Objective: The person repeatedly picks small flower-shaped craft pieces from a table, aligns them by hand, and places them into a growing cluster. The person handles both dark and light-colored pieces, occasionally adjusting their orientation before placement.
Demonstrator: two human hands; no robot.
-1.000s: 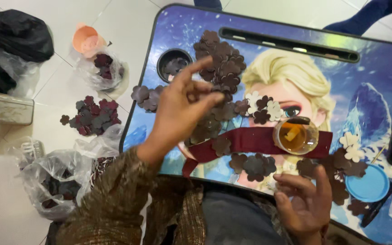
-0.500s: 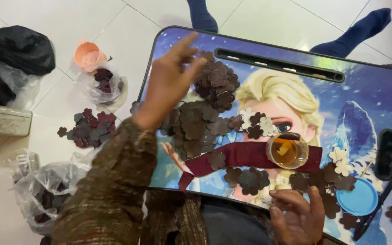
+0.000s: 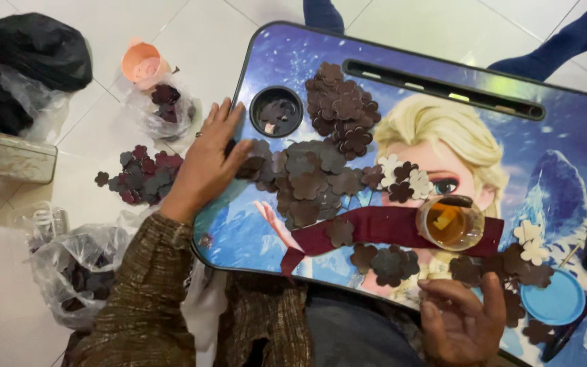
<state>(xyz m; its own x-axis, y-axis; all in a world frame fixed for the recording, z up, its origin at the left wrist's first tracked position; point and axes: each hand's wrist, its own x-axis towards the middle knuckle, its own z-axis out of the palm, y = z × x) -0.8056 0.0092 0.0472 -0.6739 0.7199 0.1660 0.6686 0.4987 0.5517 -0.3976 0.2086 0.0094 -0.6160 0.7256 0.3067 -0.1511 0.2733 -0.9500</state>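
Observation:
My left hand (image 3: 206,163) lies flat with fingers spread on the left edge of a printed lap table (image 3: 239,231), its fingertips touching a heap of brown flower-shaped cutouts (image 3: 307,178). It grips nothing. A dark red strip (image 3: 375,228) stretches across the table with a small glass of amber liquid (image 3: 451,223) standing on it. My right hand (image 3: 462,321) hovers at the table's near edge with curled fingers, close to some brown flowers (image 3: 473,270); whether it pinches one is unclear.
A round recess (image 3: 276,111) in the table holds a few cutouts. A blue lid (image 3: 553,299) and a dark pen (image 3: 579,318) lie at the right. On the white floor: loose maroon flowers (image 3: 143,175), plastic bags (image 3: 76,268), an orange cup (image 3: 141,62), black bag (image 3: 32,44).
My left hand has come down from above the flower heap and moved left, settling flat on the table's edge. The right hand stays near the front edge.

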